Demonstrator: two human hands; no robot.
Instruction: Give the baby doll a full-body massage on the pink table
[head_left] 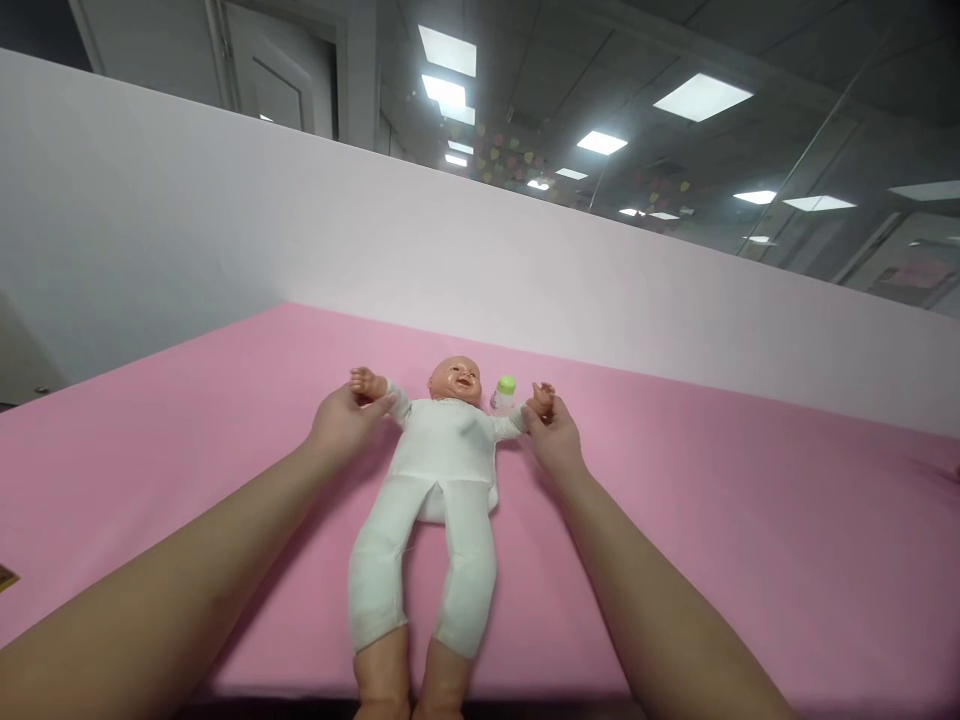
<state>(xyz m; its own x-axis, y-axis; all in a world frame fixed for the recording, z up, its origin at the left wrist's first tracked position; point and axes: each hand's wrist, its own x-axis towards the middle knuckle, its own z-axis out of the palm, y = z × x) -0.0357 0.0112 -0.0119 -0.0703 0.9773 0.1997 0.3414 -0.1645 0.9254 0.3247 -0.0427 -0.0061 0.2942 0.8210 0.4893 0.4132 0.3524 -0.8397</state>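
A baby doll (444,445) with a white cloth body lies on its back, head away from me and feet at the near edge. My left hand (346,420) is closed around the doll's forearm and hand on the left side. On the other side, my right hand (553,435) grips the doll's other wrist between thumb and fingers. Both doll arms are spread outward. Beside the doll's head, close to my right hand, is a small bottle (504,396) with a green cap.
The doll lies on a pink covered table (675,520). A white low wall (450,260) runs along its back, with a glass pane (750,150) above reflecting ceiling lights. A small yellowish object (7,577) shows at the left edge. A door (277,70) stands beyond.
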